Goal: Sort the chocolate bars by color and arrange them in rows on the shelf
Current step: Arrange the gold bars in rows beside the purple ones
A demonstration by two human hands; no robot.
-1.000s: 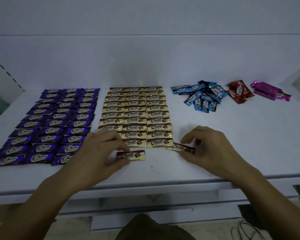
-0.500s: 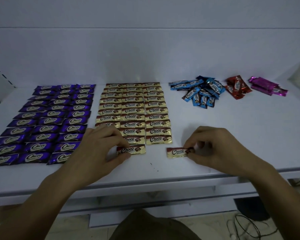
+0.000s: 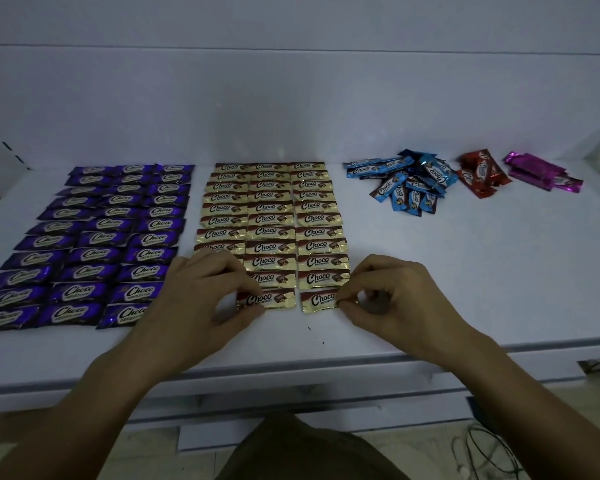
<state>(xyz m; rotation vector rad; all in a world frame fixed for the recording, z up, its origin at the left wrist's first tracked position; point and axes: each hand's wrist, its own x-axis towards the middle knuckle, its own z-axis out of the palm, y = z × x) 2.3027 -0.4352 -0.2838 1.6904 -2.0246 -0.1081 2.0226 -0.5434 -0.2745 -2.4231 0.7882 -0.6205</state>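
Gold chocolate bars (image 3: pixel 269 209) lie in three columns at the middle of the white shelf (image 3: pixel 465 289). My left hand (image 3: pixel 201 296) pinches the left end of a gold bar (image 3: pixel 274 299) at the front of the middle column. My right hand (image 3: pixel 392 296) pinches the right end of another gold bar (image 3: pixel 317 301) at the front of the right column. Both bars lie flat on the shelf. Purple bars (image 3: pixel 94 237) fill three columns on the left. My left hand hides the front of the left gold column.
Loose heaps sit at the back right: blue bars (image 3: pixel 406 185), red bars (image 3: pixel 478 174), magenta bars (image 3: pixel 541 173). The shelf's front edge (image 3: pixel 326 365) runs just below my hands. Cables lie on the floor (image 3: pixel 492 452) at lower right.
My right hand has slid its gold bar left and back, into line below the right gold column. My left hand stays on its bar in the middle column.
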